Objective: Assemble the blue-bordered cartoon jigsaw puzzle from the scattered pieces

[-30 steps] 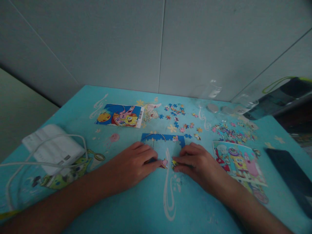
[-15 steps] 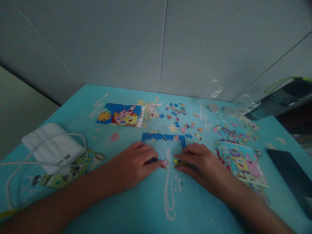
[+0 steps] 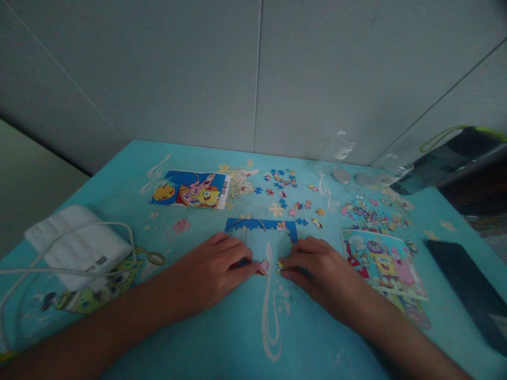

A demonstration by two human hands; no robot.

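Joining edges looked like the step in hand. On the left lay a picture card (image 3: 190, 189). The left hand (image 3: 222, 264) curled in, its thumb touching a pink-and-red puzzle piece (image 3: 262, 268); I couldn't tell if it gripped. The blue puzzle edge (image 3: 259, 224) lay flat beyond. A yellow puzzle piece (image 3: 280, 266) was pinched in the right hand (image 3: 311, 261), apart from the pink-and-red one. The next move seemed to need careful lining up.

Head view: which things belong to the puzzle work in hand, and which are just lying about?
Belonging:
partial puzzle border, at the left hand and right hand
loose pieces beyond it
blue picture card, probably its guide

Lying about, apparently:
white box
dark flat object
dark bottle
second picture card
multicoloured pile beyond it, probably another puzzle
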